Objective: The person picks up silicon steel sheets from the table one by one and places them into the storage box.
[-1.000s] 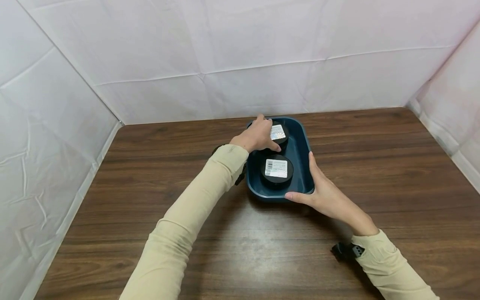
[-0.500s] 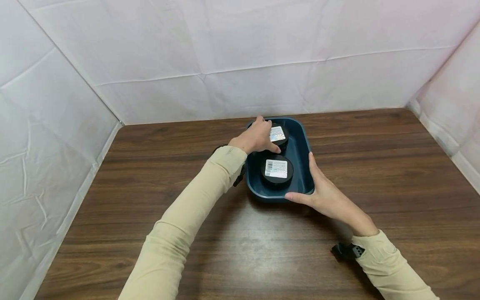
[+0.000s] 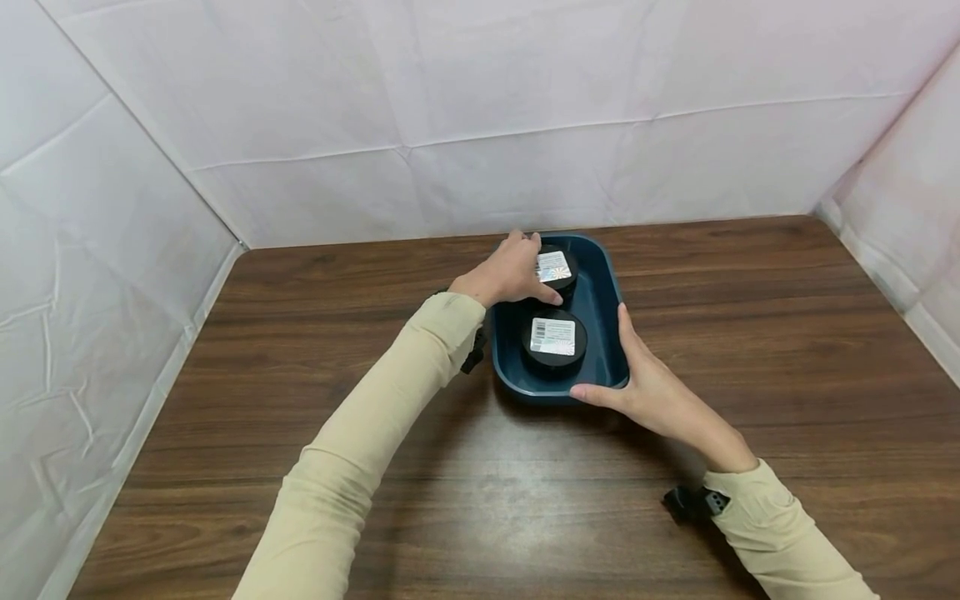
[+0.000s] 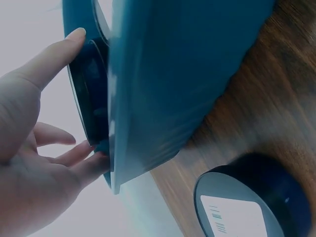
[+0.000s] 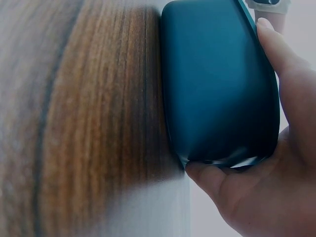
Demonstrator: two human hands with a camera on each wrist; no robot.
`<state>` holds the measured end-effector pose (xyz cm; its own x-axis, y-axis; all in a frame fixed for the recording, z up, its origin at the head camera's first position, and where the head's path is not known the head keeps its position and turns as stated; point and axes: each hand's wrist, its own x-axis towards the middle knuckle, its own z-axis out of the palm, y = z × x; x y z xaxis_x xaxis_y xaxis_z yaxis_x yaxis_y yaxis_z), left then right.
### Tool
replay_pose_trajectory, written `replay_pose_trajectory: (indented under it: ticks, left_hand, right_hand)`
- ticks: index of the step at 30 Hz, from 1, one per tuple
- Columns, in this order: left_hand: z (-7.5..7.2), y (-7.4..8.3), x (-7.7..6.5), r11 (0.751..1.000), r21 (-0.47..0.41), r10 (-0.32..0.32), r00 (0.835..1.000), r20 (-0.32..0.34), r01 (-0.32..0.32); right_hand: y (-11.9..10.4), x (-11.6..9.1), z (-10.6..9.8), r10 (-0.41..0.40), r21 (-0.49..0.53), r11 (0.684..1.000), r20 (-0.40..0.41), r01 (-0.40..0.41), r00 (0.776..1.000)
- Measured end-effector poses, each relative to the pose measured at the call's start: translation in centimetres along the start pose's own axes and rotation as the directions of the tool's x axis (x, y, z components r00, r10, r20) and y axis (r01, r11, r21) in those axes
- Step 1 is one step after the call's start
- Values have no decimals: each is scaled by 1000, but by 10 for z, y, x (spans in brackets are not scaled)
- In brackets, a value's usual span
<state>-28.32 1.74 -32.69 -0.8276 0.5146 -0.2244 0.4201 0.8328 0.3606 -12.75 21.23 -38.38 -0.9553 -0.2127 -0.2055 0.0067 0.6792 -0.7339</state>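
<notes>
A dark blue rectangular tray [image 3: 609,321] stands on the table's far half with two round black containers in it, white barcode labels upward. My left hand [image 3: 504,271] reaches over the tray's left rim and grips the far container [image 3: 568,279], thumb on its near side, fingers at its far side. Close in front sits the near container [image 3: 553,343]. My right hand [image 3: 648,387] holds the tray's near right corner, thumb along the front rim and fingers against the right side. A third black container [image 4: 237,205] stands on the table outside the tray, mostly hidden under the left sleeve in the head view.
The brown wood table [image 3: 487,500] runs back to a white cloth wall [image 3: 450,108], close behind the tray. More white cloth hangs at the left and right. A dark wrist device [image 3: 697,504] sits on the right wrist.
My left hand and forearm have shifted slightly left, the sleeve now covering more of the container on the table. The tray and right hand stay still.
</notes>
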Motion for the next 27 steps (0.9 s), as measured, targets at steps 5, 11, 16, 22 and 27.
replay_pose_trajectory:
  ticks: [5,11,16,22,27]
  left_hand:
    - [-2,-4,-4,997,-73,23,999,-32,-25]
    - [0,-10,-6,992,-123,33,998,-59,-40]
    - [1,-13,-7,989,-133,45,994,-99,-58]
    - [0,-13,-10,982,-171,53,989,-140,-77]
    - [-1,-12,-16,975,-193,77,982,-175,-110]
  right_hand:
    - [1,1,-1,1,-3,1000,-1,-1,1000]
    - [2,2,0,-4,-7,1000,-7,4,1000]
    - [2,1,0,-9,1,1000,-5,9,1000]
    - [3,3,1,-9,5,1000,-9,9,1000]
    - [3,3,0,-5,6,1000,-7,5,1000]
